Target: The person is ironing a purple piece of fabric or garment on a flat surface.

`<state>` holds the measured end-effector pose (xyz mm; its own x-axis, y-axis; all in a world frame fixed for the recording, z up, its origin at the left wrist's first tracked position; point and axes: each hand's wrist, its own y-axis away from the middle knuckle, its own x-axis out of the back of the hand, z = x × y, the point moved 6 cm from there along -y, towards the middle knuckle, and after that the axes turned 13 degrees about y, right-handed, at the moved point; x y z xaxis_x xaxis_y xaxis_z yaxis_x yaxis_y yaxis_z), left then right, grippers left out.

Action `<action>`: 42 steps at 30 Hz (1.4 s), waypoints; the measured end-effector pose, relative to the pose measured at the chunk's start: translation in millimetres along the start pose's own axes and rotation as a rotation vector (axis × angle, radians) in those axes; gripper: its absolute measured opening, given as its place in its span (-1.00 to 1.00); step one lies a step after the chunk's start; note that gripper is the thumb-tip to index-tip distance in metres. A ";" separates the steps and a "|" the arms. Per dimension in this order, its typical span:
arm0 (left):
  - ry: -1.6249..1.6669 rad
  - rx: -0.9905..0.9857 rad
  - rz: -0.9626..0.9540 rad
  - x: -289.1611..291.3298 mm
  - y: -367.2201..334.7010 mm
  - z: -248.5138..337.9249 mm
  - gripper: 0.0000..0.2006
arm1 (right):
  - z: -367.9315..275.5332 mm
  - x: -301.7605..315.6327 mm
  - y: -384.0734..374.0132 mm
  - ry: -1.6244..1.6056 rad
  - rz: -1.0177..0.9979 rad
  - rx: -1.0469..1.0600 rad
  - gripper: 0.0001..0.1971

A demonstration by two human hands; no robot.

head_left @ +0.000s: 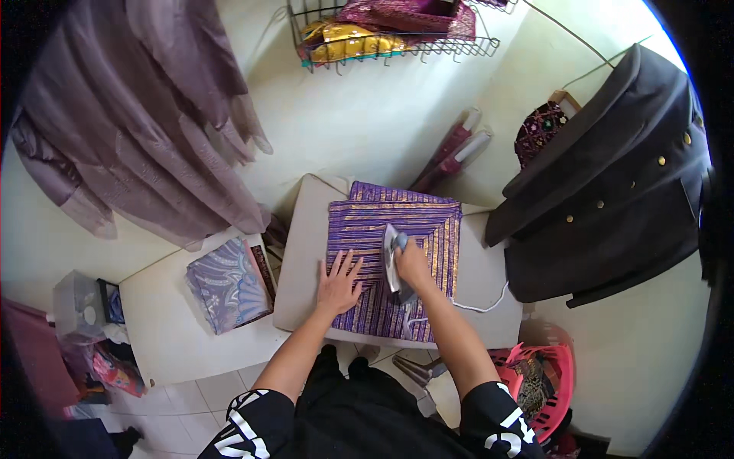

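Observation:
A purple cloth with gold stripes (359,222) lies spread on the padded ironing board (302,245); a second layer of similar striped cloth shows beyond its far edge. My right hand (414,266) is wrapped round the handle of a clothes iron (391,264), which stands on the middle of the cloth with its tip pointing away from me. Flat on the cloth's left part rests my left hand (339,284), fingers spread, a short way left of the iron. A pale cord (485,309) trails off the board's right side.
Folded patterned cloth (227,287) sits on a white table (164,336) at left. A mauve garment (145,130) hangs above it; a dark jacket (612,199) hangs at right. Cloth rolls (459,153) lean behind the board. A pink basket (564,382) stands low right; a wire rack (459,47) hangs above.

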<state>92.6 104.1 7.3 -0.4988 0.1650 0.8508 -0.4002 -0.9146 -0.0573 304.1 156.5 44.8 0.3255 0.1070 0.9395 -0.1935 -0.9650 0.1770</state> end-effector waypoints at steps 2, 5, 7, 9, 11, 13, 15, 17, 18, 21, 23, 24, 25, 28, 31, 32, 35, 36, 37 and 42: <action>-0.004 -0.002 -0.024 -2.9 -6.2 6.6 -0.35 | 24.3 8.2 -17.8 -0.006 0.047 -0.026 -0.57; -0.039 0.020 -0.051 -5.9 -7.3 5.5 -0.34 | 41.8 4.3 -8.5 -0.028 0.090 -0.064 -0.59; -0.047 0.039 -0.062 -6.7 -8.9 5.8 -0.34 | 31.2 9.1 16.3 -0.054 0.024 -0.066 -0.56; -0.034 0.037 -0.065 -8.9 -14.4 8.1 -0.32 | 31.3 6.4 44.1 -0.061 -0.020 -0.108 -0.58; -0.019 -0.006 -0.083 -14.3 -25.4 17.8 -0.32 | 39.7 7.6 60.7 -0.088 -0.028 -0.141 -0.59; -0.002 -0.076 -0.118 -20.9 -38.9 38.3 -0.32 | 65.1 6.7 66.8 -0.082 0.011 -0.204 -0.62; 0.029 -0.117 -0.142 -28.7 -49.7 51.5 -0.32 | 89.9 9.1 56.3 -0.077 0.059 -0.272 -0.63; 0.051 -0.140 -0.177 -34.8 -56.8 62.3 -0.33 | 105.2 23.6 42.0 -0.107 0.121 -0.365 -0.64; 0.051 -0.150 -0.186 -38.5 -57.5 62.2 -0.33 | 109.5 28.3 34.9 -0.109 0.123 -0.377 -0.64; 0.019 -0.191 -0.164 -43.8 -57.3 62.8 -0.33 | 127.4 30.3 24.7 -0.105 0.138 -0.414 -0.64; 0.004 -0.203 -0.189 -46.2 -58.5 70.8 -0.33 | 140.0 19.3 34.1 -0.096 0.147 -0.409 -0.64; -0.022 -0.188 -0.192 -45.5 -60.1 69.6 -0.33 | 137.4 15.0 35.6 -0.092 0.151 -0.368 -0.64; 0.005 -0.212 -0.144 -42.4 -58.9 65.9 -0.33 | 126.1 15.1 47.5 -0.136 0.137 -0.373 -0.63; 0.001 -0.208 -0.153 -38.4 -52.1 55.7 -0.32 | 104.3 14.1 78.3 -0.150 0.052 -0.415 -0.62; -0.004 -0.220 -0.183 -37.8 -48.5 55.0 -0.30 | 108.2 20.1 77.2 -0.129 0.015 -0.447 -0.60; -0.027 -0.211 -0.210 -39.3 -48.6 54.1 -0.30 | 111.2 22.3 70.6 -0.122 0.013 -0.447 -0.60; 0.024 -0.276 -0.167 -39.3 -48.8 65.5 -0.30 | 137.7 34.8 39.8 -0.076 0.145 -0.440 -0.60; 0.021 -0.280 -0.176 -39.8 -46.3 62.9 -0.30 | 139.2 34.3 33.9 -0.082 0.142 -0.448 -0.60; 0.023 -0.286 -0.170 -38.3 -46.8 61.2 -0.30 | 139.0 36.4 27.5 -0.082 0.131 -0.453 -0.60; 0.030 -0.294 -0.162 -35.4 -45.4 58.0 -0.30 | 130.0 17.8 60.5 -0.141 0.102 -0.431 -0.62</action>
<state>173.1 118.4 10.1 -0.4316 0.3141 0.8456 -0.6784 -0.7309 -0.0748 418.5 68.9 34.1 0.4015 -0.0456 0.9147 -0.5887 -0.7779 0.2196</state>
